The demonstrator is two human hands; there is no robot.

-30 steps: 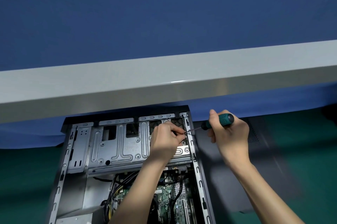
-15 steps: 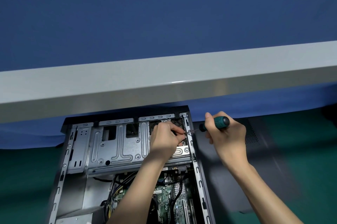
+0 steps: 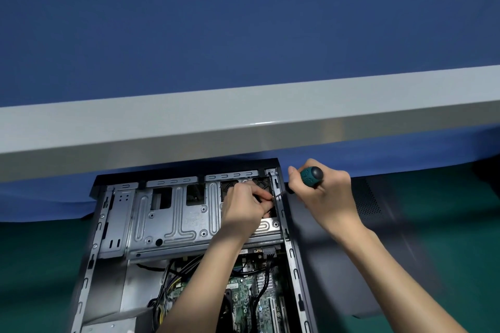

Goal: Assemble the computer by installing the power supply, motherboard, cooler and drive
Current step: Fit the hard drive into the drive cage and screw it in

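Note:
An open computer case [image 3: 89, 251] lies flat on the green mat. Its silver drive cage [image 3: 173, 219] fills the far end. The green motherboard [image 3: 249, 303] with black cables shows below the cage. My left hand [image 3: 243, 208] is over the cage's right opening, its fingertips pinching something small at the case's right rail; what it is I cannot tell. My right hand [image 3: 327, 197] grips a green-handled screwdriver [image 3: 309, 177], whose shaft points left at that same spot on the rail.
The dark side panel [image 3: 365, 265] lies on the mat to the right of the case, under my right forearm. A grey ledge [image 3: 243, 121] and a blue backdrop [image 3: 243, 21] run across just behind the case. A silver power supply [image 3: 140, 292] sits in the case's left side.
My right hand has moved a little left and down with the screwdriver, bringing its tip closer to the rail. My left hand has stayed at the same spot.

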